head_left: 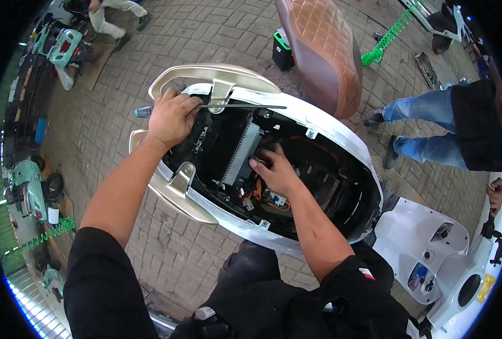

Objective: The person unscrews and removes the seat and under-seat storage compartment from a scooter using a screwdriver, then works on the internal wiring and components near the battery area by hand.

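A white scooter body lies before me with its seat compartment uncovered. My left hand is closed round a long screwdriver at the rear end. Its handle sticks out left of the hand, and its thin shaft points right across the compartment. Inside, my right hand has its fingers bent beside a grey finned metal box. Whatever lies under those fingertips is hidden. Orange cables and small connectors sit just below that hand. Beige grab rails flank the rear end.
A brown quilted seat stands raised beyond the body, near a black-and-green box. The white front panel is at right. Another person in jeans stands at the right. Green scooters and a coiled green hose line the left.
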Motion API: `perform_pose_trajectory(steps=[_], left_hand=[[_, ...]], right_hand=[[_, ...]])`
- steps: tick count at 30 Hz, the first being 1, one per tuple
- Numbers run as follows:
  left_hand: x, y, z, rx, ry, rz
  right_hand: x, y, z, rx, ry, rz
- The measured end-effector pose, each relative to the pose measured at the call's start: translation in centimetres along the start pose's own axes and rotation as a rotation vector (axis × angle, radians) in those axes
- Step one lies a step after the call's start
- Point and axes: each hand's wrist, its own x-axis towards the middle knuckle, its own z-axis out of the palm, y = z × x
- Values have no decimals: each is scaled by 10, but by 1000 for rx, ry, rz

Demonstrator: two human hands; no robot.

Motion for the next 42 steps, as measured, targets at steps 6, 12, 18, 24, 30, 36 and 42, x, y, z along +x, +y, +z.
perform_pose_trajectory(steps=[6,12,18,24,30,36,42], left_hand=[[-3,3,0,-23,13,-7],[0,0,0,14,4,5],[-1,1,-1,28,7,1],[-2,0,0,30,-10,6],[-1,0,0,31,-21,5],[3,-1,2,52,-13,43],[6,5,0,53,-37,33]], right_hand=[[15,6,-5,167,-139,60],[20,16,1,436,-215,125],[28,22,-3,558,-314,240],[29,22,2,763,-346,265],[36,40,8,701,-343,96],[38,45,6,854,-428,23],[31,36,1,842,-369,2]])
